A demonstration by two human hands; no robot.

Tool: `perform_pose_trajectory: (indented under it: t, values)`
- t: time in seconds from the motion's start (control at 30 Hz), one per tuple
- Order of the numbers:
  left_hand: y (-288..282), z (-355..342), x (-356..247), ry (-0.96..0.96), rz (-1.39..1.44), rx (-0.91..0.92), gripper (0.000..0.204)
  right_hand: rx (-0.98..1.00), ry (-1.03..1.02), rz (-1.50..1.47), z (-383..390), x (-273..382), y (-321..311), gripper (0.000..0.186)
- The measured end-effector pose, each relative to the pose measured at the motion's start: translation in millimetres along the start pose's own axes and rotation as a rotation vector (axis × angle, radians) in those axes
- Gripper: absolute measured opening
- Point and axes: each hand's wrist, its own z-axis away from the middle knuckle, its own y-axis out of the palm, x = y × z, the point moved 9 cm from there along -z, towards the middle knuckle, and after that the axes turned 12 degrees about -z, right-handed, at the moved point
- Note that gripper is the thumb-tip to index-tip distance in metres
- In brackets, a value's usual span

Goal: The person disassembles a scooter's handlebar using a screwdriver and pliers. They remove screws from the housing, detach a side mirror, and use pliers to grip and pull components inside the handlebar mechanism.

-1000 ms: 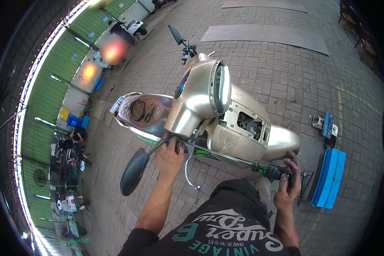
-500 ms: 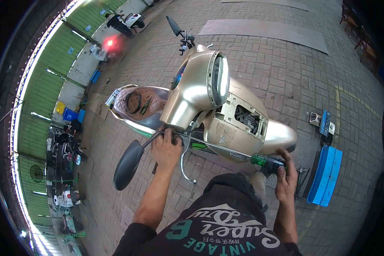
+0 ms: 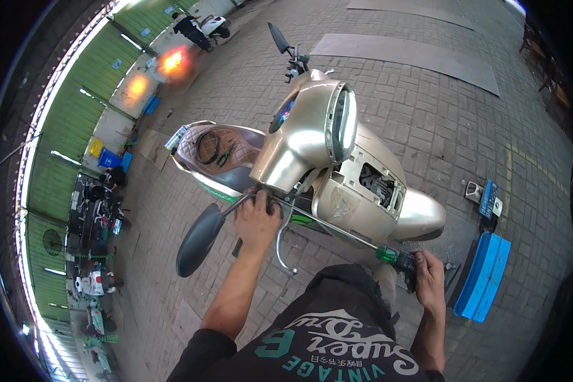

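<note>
A gold scooter point(image 3: 305, 143) stands before me, its front fairing partly opened up. My left hand point(image 3: 258, 219) is closed over the handlebar at the base of the black mirror point(image 3: 200, 240), close under the gold headlight cover. With its fingers round the end of the handle, my right hand point(image 3: 429, 275) grips a long screwdriver point(image 3: 389, 256) with a green and black handle. The thin shaft runs left across the scooter's side to my left hand, where my fingers hide its tip. The silver brake lever point(image 3: 281, 251) hangs below that hand.
Cables and pliers lie on the brown quilted seat point(image 3: 232, 157). To the right are a blue tray-like box point(image 3: 482, 277) and a blue number plate point(image 3: 489, 198) on the paving. Other scooters point(image 3: 95, 216) line the green wall, and a person point(image 3: 191, 30) stands at one far off.
My right hand's fingers, raised and spread before, have closed round the screwdriver's handle end. My left hand keeps its place on the handlebar. The whole view has shifted slightly.
</note>
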Motion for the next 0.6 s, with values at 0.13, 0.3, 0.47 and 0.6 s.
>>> perform_pose_trajectory:
  t: [0.13,0.3,0.47,0.6]
  values:
    - [-2,0,2,0.030,-0.022,-0.074,0.037,-0.078,-0.146,-0.004,6,25,1,0.020]
    - [-6,2,-2,0.009,-0.019,-0.050,0.034,-0.054,-0.507,-0.217,13,35,5,0.028]
    - [-5,3,-2,-0.001,0.028,-0.031,0.034,-0.013,0.045,-0.256,1,-20,-14,0.034]
    - [-4,2,0,-0.011,0.021,0.008,0.034,0.056,-0.534,-0.105,18,30,-3,0.041]
